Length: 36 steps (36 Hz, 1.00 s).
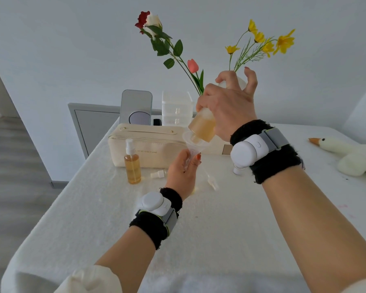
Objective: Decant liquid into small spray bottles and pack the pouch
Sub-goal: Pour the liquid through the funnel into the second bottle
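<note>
White table [220, 229] | right hand [226, 106] gripped tilted amber bottle [201, 124] | left hand [182, 172] held clear plastic funnel [191, 144] | we needed slow, centred pour

Frosted and translucent, the large bottle [201, 124] sits in my right hand [226, 106]. The funnel [191, 144] held in my left hand [181, 172] is clear, glossy plastic. To the left, the small spray bottle [132, 168] looks clear and shiny under a white plastic pump. The cream pouch [148, 153] beyond it looks smooth and matt, like faux leather, with brass-toned studs. A nubby white cloth covers the table [199, 240]. Black terry wrist bands [154, 227] carry glossy white plastic units.
</note>
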{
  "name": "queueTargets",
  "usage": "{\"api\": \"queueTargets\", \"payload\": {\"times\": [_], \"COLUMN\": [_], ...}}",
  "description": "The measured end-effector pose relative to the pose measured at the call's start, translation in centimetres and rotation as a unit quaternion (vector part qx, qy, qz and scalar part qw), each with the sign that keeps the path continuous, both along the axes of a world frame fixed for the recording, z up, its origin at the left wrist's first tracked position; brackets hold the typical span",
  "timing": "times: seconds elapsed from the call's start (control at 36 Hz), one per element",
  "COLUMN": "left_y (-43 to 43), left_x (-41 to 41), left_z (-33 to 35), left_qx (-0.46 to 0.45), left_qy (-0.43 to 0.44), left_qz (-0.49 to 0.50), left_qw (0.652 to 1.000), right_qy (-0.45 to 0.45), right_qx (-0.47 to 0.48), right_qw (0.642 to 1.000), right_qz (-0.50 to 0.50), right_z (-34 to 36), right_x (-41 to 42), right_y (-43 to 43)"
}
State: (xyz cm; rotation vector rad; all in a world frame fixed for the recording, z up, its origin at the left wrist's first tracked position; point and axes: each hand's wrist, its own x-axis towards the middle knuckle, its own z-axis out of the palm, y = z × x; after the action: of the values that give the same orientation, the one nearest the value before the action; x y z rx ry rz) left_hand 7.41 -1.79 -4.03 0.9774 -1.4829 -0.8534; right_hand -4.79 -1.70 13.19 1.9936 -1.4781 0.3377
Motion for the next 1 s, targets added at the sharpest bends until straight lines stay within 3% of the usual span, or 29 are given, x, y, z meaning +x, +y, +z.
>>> {"api": "queueTargets", "payload": {"times": [1.0], "left_y": [-0.32], "left_x": [-0.08], "left_z": [-0.16], "left_qx": [-0.003], "left_qy": [0.009], "left_qz": [0.001], "left_qw": [1.000], "right_qy": [-0.002], "right_qx": [0.038], "right_qw": [0.999], "right_qz": [-0.008], "right_z": [-0.63], "right_x": [0.58], "right_y": [-0.28]}}
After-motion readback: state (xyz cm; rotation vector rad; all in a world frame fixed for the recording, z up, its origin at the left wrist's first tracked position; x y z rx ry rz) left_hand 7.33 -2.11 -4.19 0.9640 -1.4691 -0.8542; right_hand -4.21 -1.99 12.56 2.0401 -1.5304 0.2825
